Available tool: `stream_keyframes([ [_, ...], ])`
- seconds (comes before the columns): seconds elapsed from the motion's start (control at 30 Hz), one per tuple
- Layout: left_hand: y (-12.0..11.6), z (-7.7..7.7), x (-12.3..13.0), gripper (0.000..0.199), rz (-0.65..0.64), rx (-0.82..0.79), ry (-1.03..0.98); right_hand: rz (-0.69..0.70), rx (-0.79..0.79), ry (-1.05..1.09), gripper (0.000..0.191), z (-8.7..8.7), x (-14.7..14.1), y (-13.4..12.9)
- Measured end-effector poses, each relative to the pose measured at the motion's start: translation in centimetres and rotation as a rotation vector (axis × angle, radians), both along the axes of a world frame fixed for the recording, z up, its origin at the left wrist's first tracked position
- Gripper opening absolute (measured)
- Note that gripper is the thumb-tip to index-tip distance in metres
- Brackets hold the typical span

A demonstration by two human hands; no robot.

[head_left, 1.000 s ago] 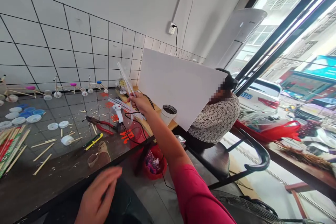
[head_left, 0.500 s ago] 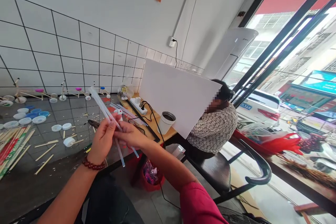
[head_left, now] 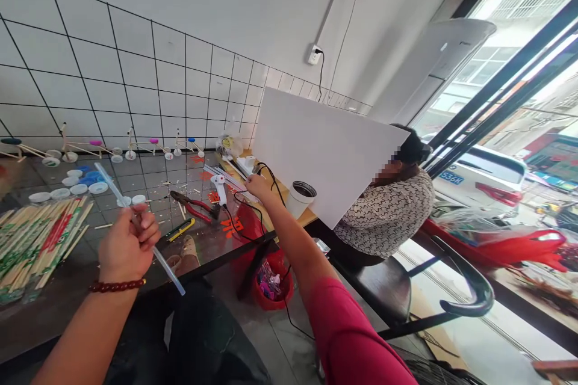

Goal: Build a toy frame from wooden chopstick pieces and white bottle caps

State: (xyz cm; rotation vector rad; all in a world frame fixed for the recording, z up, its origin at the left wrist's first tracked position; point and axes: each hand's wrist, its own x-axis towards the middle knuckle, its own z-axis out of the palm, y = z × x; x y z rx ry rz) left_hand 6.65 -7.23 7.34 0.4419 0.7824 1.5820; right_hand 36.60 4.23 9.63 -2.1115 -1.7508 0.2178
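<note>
My left hand, with a beaded bracelet at the wrist, is closed around a long translucent glue stick. The stick slants past both sides of the fist, above the dark table. Stretched forward, my right hand is at the wooden board beside the white power strip. Its fingers look curled, but what they hold, if anything, is hidden. More glue sticks lie just left of it. A white glue gun rests nearby on the table, its black cord running toward the edge.
Red-handled pliers and a yellow utility knife lie mid-table. Wooden sticks and bottle caps are at left, small stick-built bikes behind. A white pot and white board stand right, near a seated person.
My hands have separated: the left moved left with one glue stick, while the right reached forward to the wooden board. The glue gun, pliers and knife now show; the view has shifted slightly.
</note>
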Motion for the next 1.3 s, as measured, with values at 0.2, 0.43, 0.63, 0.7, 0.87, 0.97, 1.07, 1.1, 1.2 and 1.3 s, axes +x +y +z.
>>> stream_keyframes([
  [0.2, -0.8, -1.6, -0.6, 0.019, 0.063, 0.082, -0.040, 0.133, 0.069, 0.148, 0.028, -2.3, -3.9, -2.4],
  [0.43, 1.1, 0.9, 5.8, 0.022, -0.012, 0.287, 0.029, 1.067, -0.289, 0.764, 0.043, -4.2, -8.8, -9.7],
  [0.63, 4.5, 1.1, 5.7, 0.040, 0.026, 0.299, 0.189, 0.438, 0.236, 0.770, 0.039, -5.6, -6.9, -5.7],
  [0.7, 5.9, 0.2, 4.3, 0.041, 0.075, 0.296, 0.215, 0.163, 0.408, 0.627, 0.033, -6.7, -6.0, -3.4],
  [0.87, 8.1, -2.1, 2.7, 0.041, 0.118, 0.229, 0.216, -0.045, 0.333, 0.270, 0.035, -9.0, -5.9, 0.0],
  [0.97, 8.4, -3.0, 2.9, 0.042, 0.116, 0.222, 0.213, -0.071, 0.216, 0.176, 0.034, -9.7, -6.4, 0.7],
  [1.07, 8.3, -3.9, 3.0, 0.044, 0.124, 0.222, 0.199, -0.085, 0.196, 0.200, 0.017, -9.8, -6.5, 1.2],
  [1.1, 8.2, -4.3, 2.9, 0.046, 0.122, 0.213, 0.196, -0.099, 0.210, 0.211, 0.012, -9.7, -6.4, 1.4],
  [1.2, 8.0, -5.4, 2.7, 0.051, 0.105, 0.177, 0.192, -0.133, 0.300, 0.271, 0.014, -8.6, -6.1, 1.3],
  [1.3, 7.6, -6.2, 2.8, 0.054, 0.056, 0.176, 0.216, -0.049, 0.408, 0.505, 0.029, -6.8, -6.4, 0.3],
])
